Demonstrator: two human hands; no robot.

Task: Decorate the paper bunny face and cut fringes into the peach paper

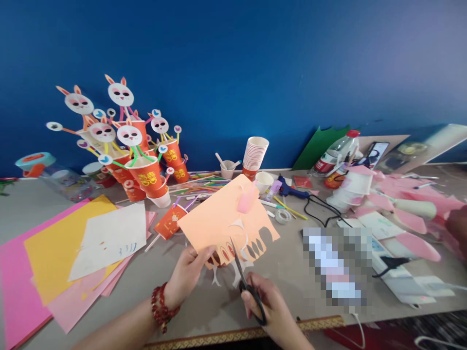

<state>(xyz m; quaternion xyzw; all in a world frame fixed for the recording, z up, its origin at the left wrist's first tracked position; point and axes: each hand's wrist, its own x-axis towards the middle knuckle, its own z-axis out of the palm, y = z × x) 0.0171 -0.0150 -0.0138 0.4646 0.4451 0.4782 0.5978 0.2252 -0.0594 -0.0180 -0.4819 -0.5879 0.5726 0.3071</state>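
A sheet of orange paper (215, 214) with several shapes cut out of its lower right part is pinched at its lower edge by my left hand (189, 272). Small red-and-orange ear shapes (224, 253) show on the paper beside my left fingers. My right hand (264, 294) grips a pair of black-handled scissors (241, 270), whose blades point up and meet the paper just right of these ear shapes. Beneath the sheet, white paper scraps (233, 277) lie on the table. A red bead bracelet (163, 304) circles my left wrist.
Orange paper cups with rabbit faces (144, 177) stand at the back left. Coloured sheets (32, 262) lie at the left. A cup stack (255, 155), a blue glue gun (294, 189) and a bottle (337, 153) stand behind. At the right edge is another person's hand (458, 228).
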